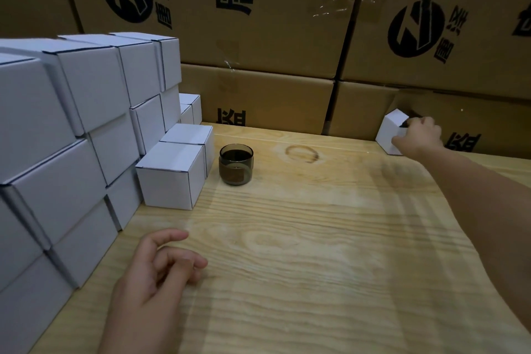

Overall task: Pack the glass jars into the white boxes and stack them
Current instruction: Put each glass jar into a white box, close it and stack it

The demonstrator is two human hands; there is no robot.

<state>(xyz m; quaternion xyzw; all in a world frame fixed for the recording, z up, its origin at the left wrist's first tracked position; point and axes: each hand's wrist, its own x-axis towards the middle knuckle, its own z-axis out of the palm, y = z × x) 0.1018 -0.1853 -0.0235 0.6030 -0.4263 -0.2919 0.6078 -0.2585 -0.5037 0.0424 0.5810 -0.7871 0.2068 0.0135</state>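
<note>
Our right hand grips a white box far right. The glass jar stands nearer our relaxed, empty left hand.

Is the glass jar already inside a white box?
No, the glass jar stands uncovered on the wooden table, beside a closed white box.

Wood table, printed brown cartons behind.
</note>
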